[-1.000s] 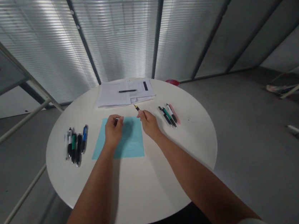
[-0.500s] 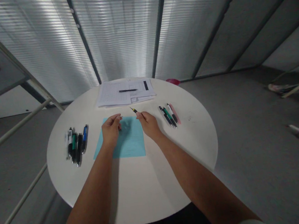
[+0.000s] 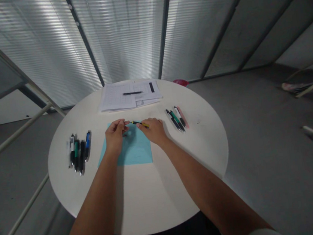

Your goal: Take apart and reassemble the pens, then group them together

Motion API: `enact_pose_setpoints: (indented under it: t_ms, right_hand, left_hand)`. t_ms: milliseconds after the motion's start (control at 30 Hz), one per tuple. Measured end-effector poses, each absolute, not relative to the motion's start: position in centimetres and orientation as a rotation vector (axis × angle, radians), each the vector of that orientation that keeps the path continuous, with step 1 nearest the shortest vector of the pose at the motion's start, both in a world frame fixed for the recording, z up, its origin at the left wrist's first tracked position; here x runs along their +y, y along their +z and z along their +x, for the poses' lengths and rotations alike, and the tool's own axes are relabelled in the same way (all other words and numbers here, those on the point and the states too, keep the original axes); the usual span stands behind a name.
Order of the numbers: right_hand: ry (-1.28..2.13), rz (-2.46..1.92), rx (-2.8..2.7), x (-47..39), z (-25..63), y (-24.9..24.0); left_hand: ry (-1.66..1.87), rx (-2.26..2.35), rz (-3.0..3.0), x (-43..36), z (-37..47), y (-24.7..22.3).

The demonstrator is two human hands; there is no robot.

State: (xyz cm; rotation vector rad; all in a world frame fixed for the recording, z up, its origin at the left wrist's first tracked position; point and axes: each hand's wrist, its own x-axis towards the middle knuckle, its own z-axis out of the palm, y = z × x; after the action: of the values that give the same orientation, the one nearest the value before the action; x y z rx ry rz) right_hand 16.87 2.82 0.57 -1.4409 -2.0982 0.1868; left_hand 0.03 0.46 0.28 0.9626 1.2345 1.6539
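Above a light-blue sheet (image 3: 136,152) on the round white table (image 3: 157,196), my two hands are close together. My right hand (image 3: 155,131) is closed on a slim black-and-yellow pen (image 3: 140,124), held nearly level with its thin end pointing left. Its tip comes up to the fingertips of my left hand (image 3: 114,138). Those fingers are pinched around something small and pale that I cannot make out. Whether the pen touches it is too small to tell.
Several pens (image 3: 78,152) lie in a group at the table's left. More pens (image 3: 177,119) lie at the right, beside a pink strip (image 3: 183,117). Stacked papers (image 3: 117,97) with a black pen (image 3: 132,93) on top are at the back. A pale rail (image 3: 17,137) runs on the left.
My right hand has turned the pen from slanting upward to nearly level and brought its tip left to my left fingertips. My left hand has barely moved.
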Motion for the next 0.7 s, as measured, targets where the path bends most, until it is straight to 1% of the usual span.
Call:
enact_pose_setpoints:
  t_ms: [300,700]
  right_hand:
    - [0.202,-1.558,-2.184,2.50,16.87,1.44]
    - [0.210,-1.525,-2.133,2.70,16.89,1.16]
  left_hand:
    - [1.631,1.220,0.990,0.54,0.02,0.21]
    - [1.573,1.334,1.074,0.42,0.69,0.96]
